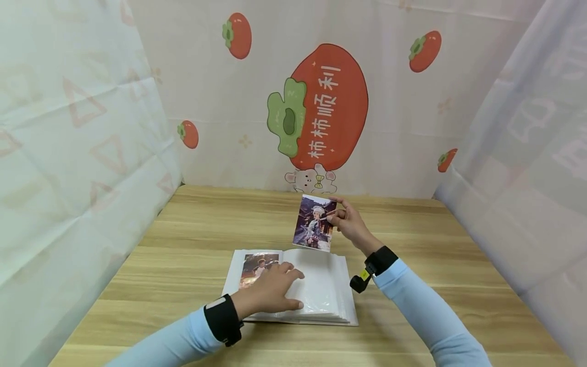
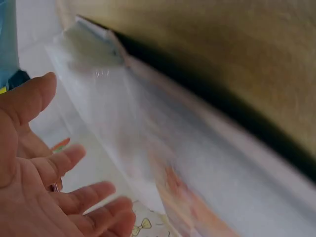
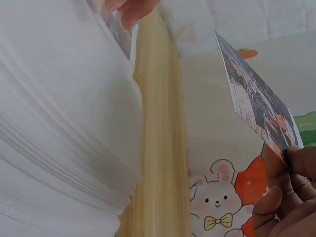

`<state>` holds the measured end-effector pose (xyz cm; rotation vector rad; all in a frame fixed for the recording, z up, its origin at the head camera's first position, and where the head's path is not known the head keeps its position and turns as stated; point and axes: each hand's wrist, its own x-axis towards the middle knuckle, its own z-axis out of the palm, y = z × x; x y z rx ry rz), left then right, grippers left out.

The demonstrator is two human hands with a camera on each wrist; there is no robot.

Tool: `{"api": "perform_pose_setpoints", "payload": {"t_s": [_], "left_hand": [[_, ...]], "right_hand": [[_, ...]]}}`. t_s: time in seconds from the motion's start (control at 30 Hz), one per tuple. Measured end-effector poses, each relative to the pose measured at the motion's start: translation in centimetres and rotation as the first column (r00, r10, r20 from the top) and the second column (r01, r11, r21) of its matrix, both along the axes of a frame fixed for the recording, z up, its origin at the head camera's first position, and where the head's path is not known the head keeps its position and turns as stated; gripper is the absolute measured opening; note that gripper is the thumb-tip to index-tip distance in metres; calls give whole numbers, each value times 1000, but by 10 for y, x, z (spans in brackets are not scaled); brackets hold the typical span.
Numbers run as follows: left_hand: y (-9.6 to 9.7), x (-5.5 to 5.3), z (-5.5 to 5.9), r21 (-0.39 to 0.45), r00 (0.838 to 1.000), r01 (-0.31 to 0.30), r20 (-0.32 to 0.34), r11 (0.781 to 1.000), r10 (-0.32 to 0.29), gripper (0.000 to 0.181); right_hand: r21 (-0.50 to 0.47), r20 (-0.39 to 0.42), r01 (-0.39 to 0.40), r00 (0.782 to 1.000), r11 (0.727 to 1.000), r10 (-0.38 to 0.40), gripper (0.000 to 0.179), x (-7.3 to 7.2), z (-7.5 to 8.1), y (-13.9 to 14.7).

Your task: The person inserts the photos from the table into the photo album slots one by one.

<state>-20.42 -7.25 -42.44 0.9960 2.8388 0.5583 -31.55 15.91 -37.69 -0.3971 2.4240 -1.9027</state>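
A photo album [image 1: 316, 285] lies spread on the table, with a photo [image 1: 257, 267] in its left page and a blank clear sleeve on the right page. My right hand [image 1: 350, 221] pinches a loose photo [image 1: 314, 224] by its right edge, above the album's far edge; a figure in a white hat shows on it. In the right wrist view the same photo [image 3: 259, 101] is seen at a slant between thumb and fingers. Over the album's middle, my left hand [image 1: 272, 290] has its fingers spread. The left wrist view shows those fingers [image 2: 89, 197] holding nothing.
The wood-grain table [image 1: 183, 275] stretches around the album on all sides. A white cloth [image 1: 390, 127] with persimmon prints stands behind it, and more cloth hangs at the left [image 1: 91, 127] and right [image 1: 518, 153]. Black bands with cameras sit on both wrists.
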Motion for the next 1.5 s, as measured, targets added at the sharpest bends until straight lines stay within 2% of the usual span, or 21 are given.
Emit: {"api": "perform_pose_setpoints", "payload": {"t_s": [0.13,0.33,0.43,0.83,0.97,1.3,1.37,1.5], "left_hand": [[6,3,-3,-57,1000,-2,1,998,2,75],[7,4,-7,-101,998,-7,59,995,13,69],[6,4,-8,-96,997,-11,81,995,19,67],[9,2,-11,-103,998,-4,55,995,9,70],[9,3,-10,-94,998,0,56,996,6,66],[7,5,-12,-57,1000,6,16,998,-5,57],[6,5,-13,-49,1000,7,9,999,-7,55],[7,5,-14,-46,1000,12,-5,999,-12,51]], "right_hand": [[35,16,18,1000,999,-19,55,-8,-4,1],[78,51,52,997,996,-56,55,-16,-10,4],[80,62,61,996,995,-66,55,-18,-12,4],[103,37,102,994,989,-106,51,-27,-18,3],[81,64,132,988,988,-138,46,-32,-23,0],[-79,120,225,969,971,-215,39,-40,-42,-13],[-68,127,249,963,966,-239,35,-40,-44,-16],[-43,139,245,961,968,-238,29,-38,-47,-23]]}}
